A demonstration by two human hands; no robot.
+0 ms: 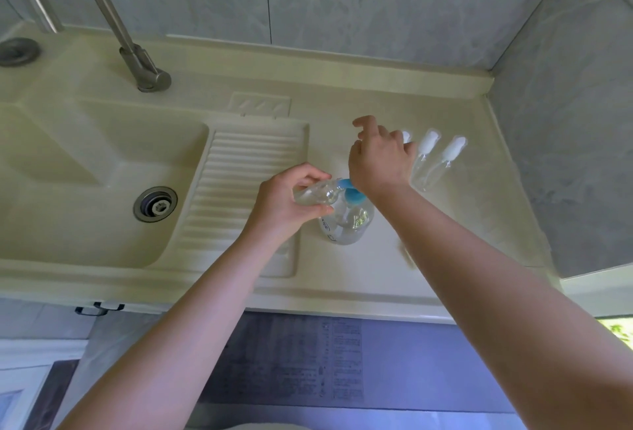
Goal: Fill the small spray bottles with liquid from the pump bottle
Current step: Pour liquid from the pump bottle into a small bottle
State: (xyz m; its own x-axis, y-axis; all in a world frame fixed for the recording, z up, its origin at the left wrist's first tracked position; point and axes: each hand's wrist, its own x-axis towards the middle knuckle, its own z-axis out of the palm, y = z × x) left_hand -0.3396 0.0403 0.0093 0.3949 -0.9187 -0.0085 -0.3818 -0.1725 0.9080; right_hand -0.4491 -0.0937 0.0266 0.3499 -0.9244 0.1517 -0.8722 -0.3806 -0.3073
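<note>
2 capped spray bottles lie on the table. Our left hand curls its fingers round a tilted small bottle at the pump bottle spout; our right hand presses the pump, fingers loosely bent.

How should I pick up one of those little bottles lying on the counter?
Pinch its clear body in the middle, coming down from above. The rightmost small spray bottle lies flat on the counter, its long sides free, white cap pointing away. Best guess.
</note>
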